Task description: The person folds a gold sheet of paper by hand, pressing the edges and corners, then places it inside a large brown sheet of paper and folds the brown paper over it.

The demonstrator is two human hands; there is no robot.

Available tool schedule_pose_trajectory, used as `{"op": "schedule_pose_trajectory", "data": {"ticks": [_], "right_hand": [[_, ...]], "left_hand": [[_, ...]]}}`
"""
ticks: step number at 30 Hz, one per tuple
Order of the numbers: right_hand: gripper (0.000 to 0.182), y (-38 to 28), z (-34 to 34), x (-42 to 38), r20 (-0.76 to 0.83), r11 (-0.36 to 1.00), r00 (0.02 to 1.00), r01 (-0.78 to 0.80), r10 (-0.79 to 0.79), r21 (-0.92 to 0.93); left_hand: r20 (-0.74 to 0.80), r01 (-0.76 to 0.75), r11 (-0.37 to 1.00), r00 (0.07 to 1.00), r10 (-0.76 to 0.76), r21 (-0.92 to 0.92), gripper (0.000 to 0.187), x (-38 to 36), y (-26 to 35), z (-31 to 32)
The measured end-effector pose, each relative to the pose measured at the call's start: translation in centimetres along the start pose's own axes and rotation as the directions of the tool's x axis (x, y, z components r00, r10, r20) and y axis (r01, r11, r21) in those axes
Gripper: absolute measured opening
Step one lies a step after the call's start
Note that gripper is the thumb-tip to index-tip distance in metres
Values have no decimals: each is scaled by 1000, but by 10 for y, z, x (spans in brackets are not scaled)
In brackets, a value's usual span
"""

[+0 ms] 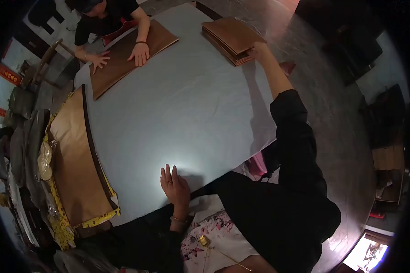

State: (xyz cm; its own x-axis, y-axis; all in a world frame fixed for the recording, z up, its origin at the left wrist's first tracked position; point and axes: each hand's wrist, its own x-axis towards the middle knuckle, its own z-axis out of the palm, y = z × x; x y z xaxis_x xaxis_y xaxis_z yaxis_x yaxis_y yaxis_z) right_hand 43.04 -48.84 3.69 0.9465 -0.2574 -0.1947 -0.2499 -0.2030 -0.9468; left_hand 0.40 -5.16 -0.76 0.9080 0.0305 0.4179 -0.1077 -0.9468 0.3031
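My left hand [176,187] lies flat on the grey-blue table covering [177,113] near the front edge, fingers stretched out and holding nothing. My right arm reaches to the far right corner of the table. There my right hand [258,50] grips the near right corner of a stack of brown folded sheets [232,34], its fingers partly hidden by the hand itself. The layers of the stack fan apart slightly along their front edge.
Across the table, a person in black presses both hands on a large brown sheet [132,59]. Another brown sheet [75,159] lies at the left, over yellow printed wrapping [98,219]. Piled dark bundles [25,150] stand beyond it. A wooden chair [50,59] is at the far left.
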Motion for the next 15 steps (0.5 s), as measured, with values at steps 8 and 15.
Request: {"op": "schedule_pose_trajectory", "data": {"ticks": [8, 15], "right_hand": [[25, -34, 16, -59, -116, 899, 939, -268, 325, 346], [45, 6, 14, -69, -196, 498, 822, 119, -534, -859]], "left_hand": [[-13, -8, 1000, 1000, 8, -19, 35, 1, 1, -2], [-14, 12, 1000, 1000, -13, -21, 38, -2, -1, -2]]}}
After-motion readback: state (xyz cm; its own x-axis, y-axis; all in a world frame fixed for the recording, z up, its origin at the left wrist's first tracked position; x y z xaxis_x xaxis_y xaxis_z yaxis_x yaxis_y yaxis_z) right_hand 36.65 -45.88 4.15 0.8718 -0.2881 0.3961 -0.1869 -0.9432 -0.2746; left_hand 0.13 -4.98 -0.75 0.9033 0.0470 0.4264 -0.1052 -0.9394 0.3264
